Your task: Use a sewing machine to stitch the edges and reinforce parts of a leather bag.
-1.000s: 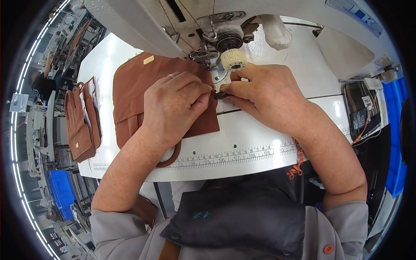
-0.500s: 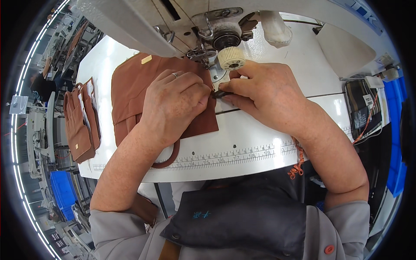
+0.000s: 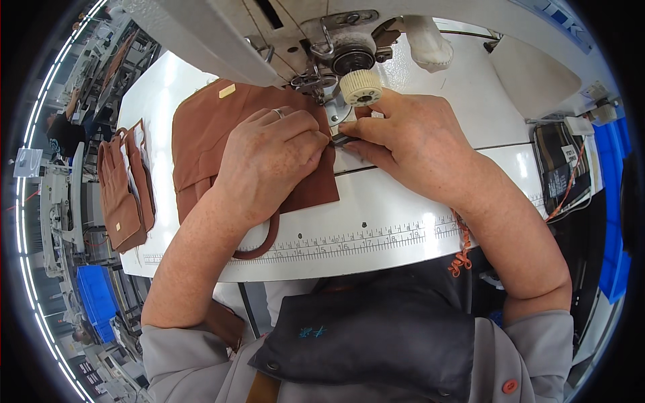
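A brown bag piece (image 3: 201,127) with a small pale label lies flat on the white table, its right edge beside the sewing machine's needle area (image 3: 336,113). My left hand (image 3: 274,158) rests on it, fingers curled and pinching near that right edge. A curved brown handle (image 3: 273,235) comes out below my left wrist. My right hand (image 3: 413,138) holds a small dark metal tool (image 3: 341,140) between thumb and fingers, its tip at the bag piece's edge. Most of the tool is hidden in the fingers, so its exact kind does not show.
The sewing machine head (image 3: 201,33) hangs close above my hands, with a cream ribbed knob (image 3: 361,87). A measuring scale (image 3: 356,245) runs along the table's front edge. Another brown bag (image 3: 124,188) stands at the left. Orange cord (image 3: 461,252) dangles below my right forearm.
The tool in my right hand has turned slightly, and the fingers have shifted a little at the bag's edge. My left hand stays almost in place.
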A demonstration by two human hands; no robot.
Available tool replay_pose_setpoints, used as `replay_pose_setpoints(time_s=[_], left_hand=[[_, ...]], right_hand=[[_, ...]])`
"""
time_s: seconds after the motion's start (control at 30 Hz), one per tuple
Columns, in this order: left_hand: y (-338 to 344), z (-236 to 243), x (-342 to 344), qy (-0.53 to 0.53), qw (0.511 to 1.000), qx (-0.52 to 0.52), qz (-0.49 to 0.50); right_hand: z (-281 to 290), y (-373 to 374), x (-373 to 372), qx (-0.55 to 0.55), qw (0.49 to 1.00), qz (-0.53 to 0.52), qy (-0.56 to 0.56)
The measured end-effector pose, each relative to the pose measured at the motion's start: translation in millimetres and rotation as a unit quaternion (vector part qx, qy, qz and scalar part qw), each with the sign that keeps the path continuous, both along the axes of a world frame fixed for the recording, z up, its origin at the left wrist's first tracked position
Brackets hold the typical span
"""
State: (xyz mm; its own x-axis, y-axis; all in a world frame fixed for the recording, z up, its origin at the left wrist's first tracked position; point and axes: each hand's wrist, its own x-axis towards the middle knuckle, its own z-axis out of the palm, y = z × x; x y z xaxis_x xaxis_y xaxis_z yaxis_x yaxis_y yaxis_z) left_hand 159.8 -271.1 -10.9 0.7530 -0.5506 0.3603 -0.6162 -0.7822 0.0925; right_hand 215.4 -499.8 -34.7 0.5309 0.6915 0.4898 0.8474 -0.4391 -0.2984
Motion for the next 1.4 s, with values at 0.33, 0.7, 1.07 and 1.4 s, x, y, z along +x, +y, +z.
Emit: replay_pose_setpoints(time_s=[0.33,0.7,1.07,1.4], left_hand=[[6.1,8.5,-7.2,-0.003,0.996,0.067,-0.054],[-7.2,10.8,-34.4,0.094,0.995,0.014,0.044],[-0.4,-1.2,-39.1,0.105,0.992,-0.03,0.058],[6.9,-9.7,-24.7,0.063,0.996,-0.037,0.058]], right_hand=[[2.3,-2.6,1.1,-0.001,1.0,-0.002,0.006],[1.9,-1.5,2.7,0.013,0.999,0.018,-0.033],[3.6,-0.8,-0.3,-0.012,1.0,0.005,-0.022],[2.5,5.4,2.9,-0.036,0.999,-0.023,0.008]])
